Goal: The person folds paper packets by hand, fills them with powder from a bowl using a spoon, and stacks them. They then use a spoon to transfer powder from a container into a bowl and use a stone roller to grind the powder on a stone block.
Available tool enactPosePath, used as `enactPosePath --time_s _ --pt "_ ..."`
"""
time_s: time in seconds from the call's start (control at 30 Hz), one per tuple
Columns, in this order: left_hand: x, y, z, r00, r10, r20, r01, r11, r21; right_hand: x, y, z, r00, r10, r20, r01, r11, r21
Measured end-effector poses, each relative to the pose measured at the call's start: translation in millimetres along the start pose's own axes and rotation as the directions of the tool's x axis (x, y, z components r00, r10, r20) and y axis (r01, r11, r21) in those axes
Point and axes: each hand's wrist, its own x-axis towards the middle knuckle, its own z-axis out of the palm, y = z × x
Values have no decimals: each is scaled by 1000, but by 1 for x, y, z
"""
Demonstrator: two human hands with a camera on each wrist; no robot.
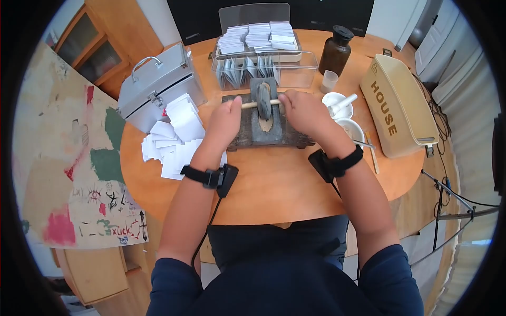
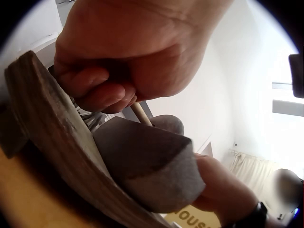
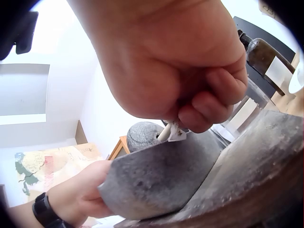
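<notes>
A stone grinding wheel (image 1: 264,102) stands upright in the narrow groove of a grey stone trough (image 1: 263,139), which lies across a dark wooden base (image 1: 241,140). Through the wheel runs a pale wooden rod (image 1: 249,105). My left hand (image 1: 224,121) grips its left end, and my right hand (image 1: 307,112) grips the other. Light brown material (image 1: 268,125) shows in the groove near me. In the left wrist view, curled fingers (image 2: 102,95) wrap the rod above the trough. A small white scrap (image 3: 178,135) sits by the rod under my right fingers in the right wrist view.
White paper packets (image 1: 176,134) lie left, before a silver case (image 1: 158,87). Behind the trough stand a clear divided box (image 1: 298,71) and a tray of packets (image 1: 258,37). Right are a brown jar (image 1: 336,51), plastic cup (image 1: 329,80), mortar with pestle (image 1: 338,107), white bowl (image 1: 357,126) and cream bin (image 1: 396,105).
</notes>
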Motion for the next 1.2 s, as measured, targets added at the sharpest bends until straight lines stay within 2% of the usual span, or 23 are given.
enactPosePath --time_s 0.1,0.23,0.33,0.4,0.43,0.5,0.53,0.6,0.73,0.8,0.83,0.93,1.0,1.03,1.1,1.2 --pt "2 5 -2 999 -41 10 40 997 58 -1 5 1 999 -47 2 47 998 -49" --pt "-4 -2 0 999 -26 41 23 998 66 -11 8 2 999 -48 3 48 999 -12" --pt "9 -3 3 1000 27 -5 -27 1000 3 4 4 2 999 -13 -32 12 1000 -18" --pt "13 1 2 990 -136 21 137 990 -33 3 3 0 999 -29 -19 28 999 -34" --pt "9 -2 2 991 -132 19 133 991 -34 3 2 -2 999 -45 -2 45 998 -49" --pt "-2 -7 -1 998 -23 65 25 999 -27 -6 6 0 999 -52 -8 51 998 -35" --pt "1 -8 -1 998 -20 65 22 999 -27 -9 8 2 999 -52 -3 52 999 -15" --pt "-6 -6 2 998 65 -21 -64 998 18 0 10 2 999 -43 -1 43 999 -12" --pt "16 -9 2 995 87 -44 -85 995 52 6 2 -5 999 -16 33 17 1000 -26" --pt "5 4 -3 1000 10 11 -11 992 126 -3 2 -6 999 -15 36 16 999 -31" --pt "3 4 -3 1000 19 8 -19 992 124 -7 2 -5 999 -13 44 14 999 -33" --pt "-1 -3 -1 997 -35 64 33 999 33 -2 5 -3 1000 -15 27 16 999 -40" --pt "11 0 1 996 -83 39 86 994 -61 1 4 -1 999 -39 10 40 998 -42" --pt "11 1 0 996 -81 37 83 995 -60 4 2 -3 1000 -28 0 28 998 -50" --pt "10 5 -2 984 -162 73 166 985 -52 3 0 -5 1000 -21 -13 20 998 -59" --pt "-7 0 -5 992 -80 98 81 997 -14 -6 1 -6 999 -37 27 38 998 -48"
